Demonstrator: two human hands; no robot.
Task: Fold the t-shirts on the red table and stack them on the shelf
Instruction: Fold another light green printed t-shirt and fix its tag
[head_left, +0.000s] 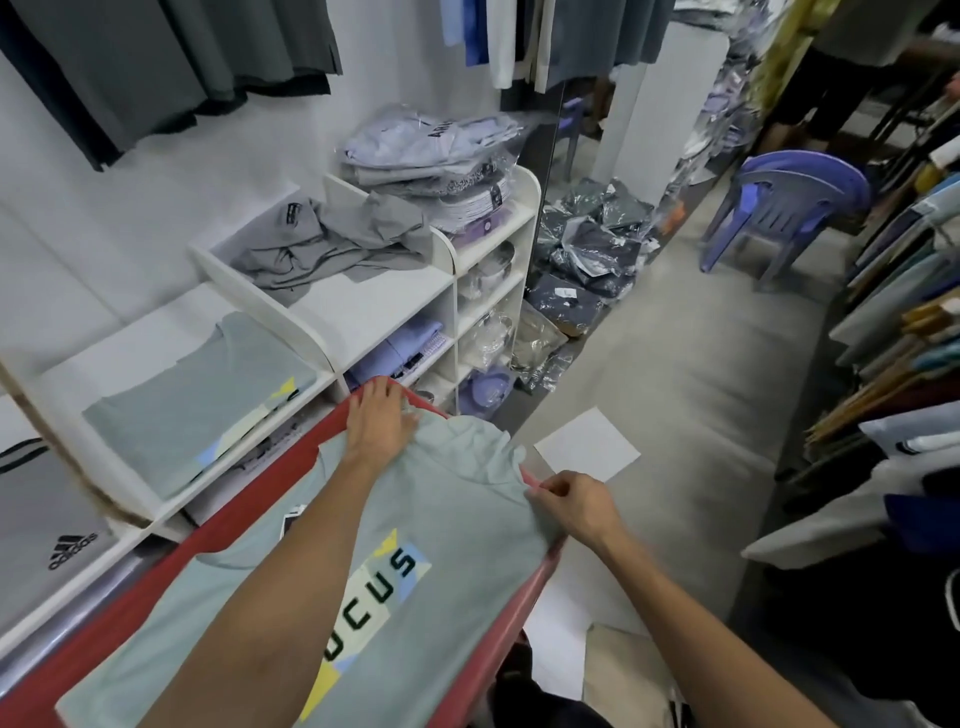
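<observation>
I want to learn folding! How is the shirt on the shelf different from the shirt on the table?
The shirt on the shelf is folded; the shirt on the table lies spread out. Nobody touches the shelf one; both hands, left and right, handle the table one. Both are pale green with colourful prints.

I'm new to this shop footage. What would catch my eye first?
A pale green t-shirt with a colourful print lies spread on the red table at centre. The left hand presses its far edge while the right hand pinches its side. A matching folded shirt lies on the white shelf at left.
</observation>
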